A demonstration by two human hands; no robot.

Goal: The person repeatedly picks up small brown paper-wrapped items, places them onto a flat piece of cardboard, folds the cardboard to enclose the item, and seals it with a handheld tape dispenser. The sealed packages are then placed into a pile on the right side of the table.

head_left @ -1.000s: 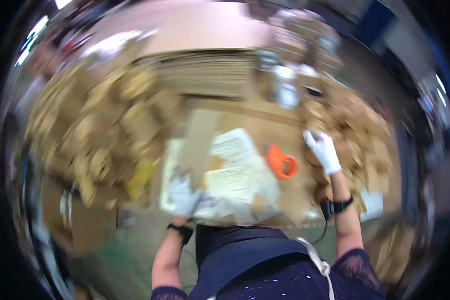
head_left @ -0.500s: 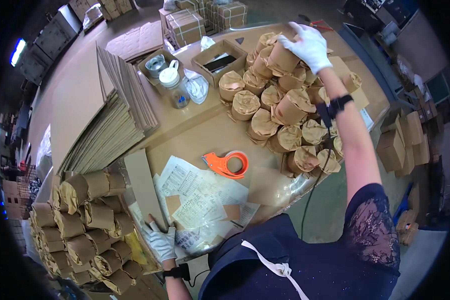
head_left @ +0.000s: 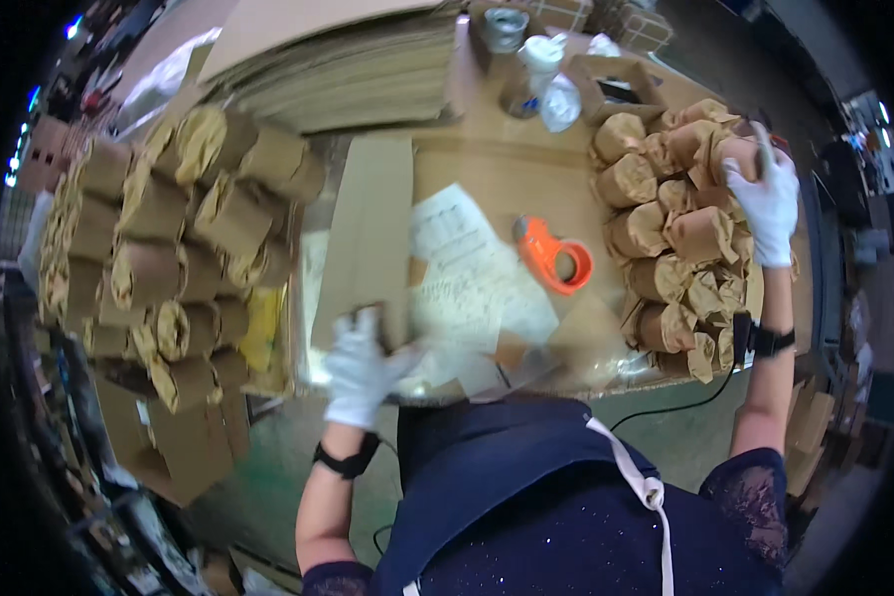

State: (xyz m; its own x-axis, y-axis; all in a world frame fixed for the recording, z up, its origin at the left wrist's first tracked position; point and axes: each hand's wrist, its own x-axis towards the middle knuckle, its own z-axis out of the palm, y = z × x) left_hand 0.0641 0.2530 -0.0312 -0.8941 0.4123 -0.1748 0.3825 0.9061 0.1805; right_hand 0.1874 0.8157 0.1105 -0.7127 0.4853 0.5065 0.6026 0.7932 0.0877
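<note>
My left hand [head_left: 360,368], in a white glove, is at the near end of a long, flat piece of folded cardboard [head_left: 368,219]. Motion smears it, but its thumb points out to the right, apart from the fingers. Out to the right, my right hand [head_left: 768,204], gloved too, has thumb and fingers around a brown paper-wrapped cylinder [head_left: 737,159] at the pile's far side. More wrapped cylinders [head_left: 656,233] stand and lean close together beside it. Between the hands lie printed sheets [head_left: 457,243] and an orange tape dispenser [head_left: 554,256].
Another heap of wrapped cylinders [head_left: 154,268] rises at the left. Stacked cardboard sheets [head_left: 358,84] lie at the far side. Behind the papers stand a lidded clear bottle [head_left: 538,65] and an open carton [head_left: 621,94]. A dark cable [head_left: 680,407] hangs from my right wrist.
The view has swung leftward and nearer the left heap. My left hand has moved at the cardboard, which now shows a broader face. My right hand stays at the same cylinder.
</note>
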